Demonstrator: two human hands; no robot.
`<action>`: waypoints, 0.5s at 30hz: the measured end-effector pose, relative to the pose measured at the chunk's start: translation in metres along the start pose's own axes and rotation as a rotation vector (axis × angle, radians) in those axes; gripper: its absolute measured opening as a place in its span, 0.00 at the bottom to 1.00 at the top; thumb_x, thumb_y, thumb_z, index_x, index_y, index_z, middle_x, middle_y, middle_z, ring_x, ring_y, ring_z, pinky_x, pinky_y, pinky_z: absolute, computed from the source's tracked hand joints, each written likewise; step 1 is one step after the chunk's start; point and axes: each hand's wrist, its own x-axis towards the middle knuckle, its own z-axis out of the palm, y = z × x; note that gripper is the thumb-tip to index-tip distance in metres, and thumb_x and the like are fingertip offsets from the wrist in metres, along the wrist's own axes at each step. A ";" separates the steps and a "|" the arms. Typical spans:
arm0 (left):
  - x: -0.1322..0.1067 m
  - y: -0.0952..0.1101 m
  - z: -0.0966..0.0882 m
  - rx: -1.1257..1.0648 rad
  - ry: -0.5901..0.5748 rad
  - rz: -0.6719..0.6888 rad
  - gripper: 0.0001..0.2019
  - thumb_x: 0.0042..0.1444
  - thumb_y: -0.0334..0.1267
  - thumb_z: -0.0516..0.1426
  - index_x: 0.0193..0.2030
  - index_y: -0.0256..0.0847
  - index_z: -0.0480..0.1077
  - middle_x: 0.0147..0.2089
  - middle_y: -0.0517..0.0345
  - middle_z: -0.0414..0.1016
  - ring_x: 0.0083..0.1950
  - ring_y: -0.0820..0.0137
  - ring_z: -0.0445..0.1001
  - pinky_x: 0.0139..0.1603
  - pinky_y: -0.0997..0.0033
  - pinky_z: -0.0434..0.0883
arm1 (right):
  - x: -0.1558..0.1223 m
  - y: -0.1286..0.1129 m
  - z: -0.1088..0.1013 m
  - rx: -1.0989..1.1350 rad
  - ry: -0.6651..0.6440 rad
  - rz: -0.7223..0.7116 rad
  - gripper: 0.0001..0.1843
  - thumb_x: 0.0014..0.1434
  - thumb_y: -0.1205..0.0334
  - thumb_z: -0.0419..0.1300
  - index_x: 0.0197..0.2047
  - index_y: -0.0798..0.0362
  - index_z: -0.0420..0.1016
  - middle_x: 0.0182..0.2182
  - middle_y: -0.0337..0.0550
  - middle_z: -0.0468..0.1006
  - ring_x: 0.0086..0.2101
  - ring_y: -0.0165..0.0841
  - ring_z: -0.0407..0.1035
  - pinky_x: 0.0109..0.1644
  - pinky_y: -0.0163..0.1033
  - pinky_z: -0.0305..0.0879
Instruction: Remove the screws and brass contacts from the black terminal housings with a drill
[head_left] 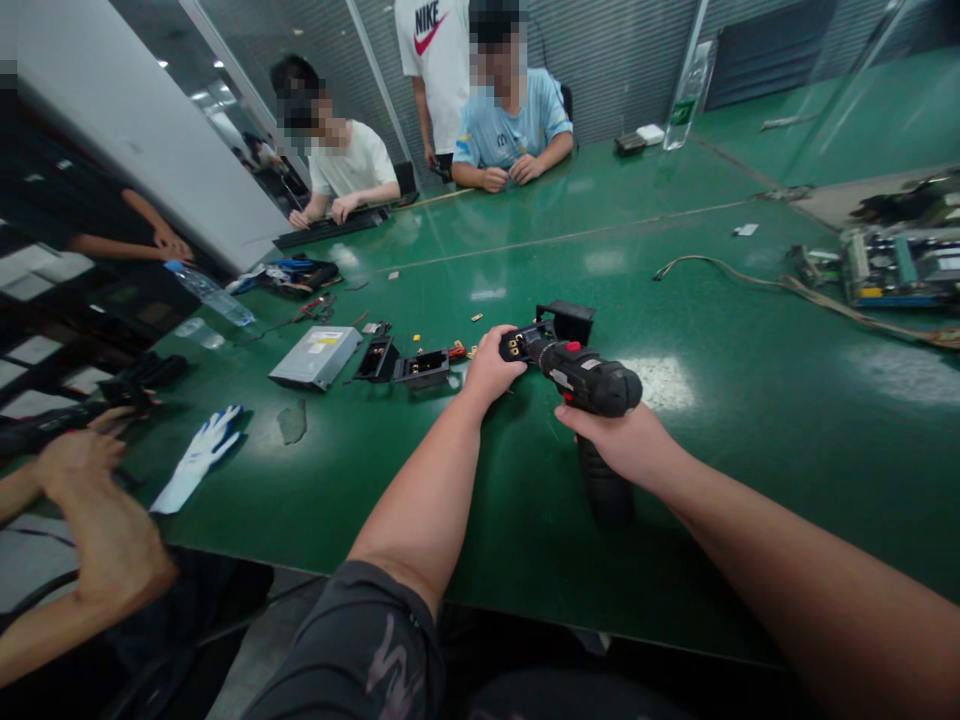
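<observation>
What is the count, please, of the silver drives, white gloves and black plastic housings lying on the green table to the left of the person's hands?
Silver drives: 1
White gloves: 1
Black plastic housings: 2
Total: 4

Left hand, right hand — both on a black power drill

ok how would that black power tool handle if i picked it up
The black power tool likely feels heavy for its size, given its bulky body. Its matte grip looks unlikely to slip. Stood on its narrow handle, it would probably tip over, top-heavy.
</observation>
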 end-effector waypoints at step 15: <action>0.000 -0.001 0.000 -0.007 -0.002 0.006 0.34 0.51 0.31 0.70 0.67 0.48 0.74 0.67 0.50 0.81 0.69 0.50 0.80 0.77 0.45 0.74 | 0.000 -0.005 -0.004 -0.050 -0.019 0.026 0.26 0.60 0.47 0.67 0.57 0.51 0.85 0.56 0.59 0.87 0.61 0.60 0.81 0.72 0.68 0.74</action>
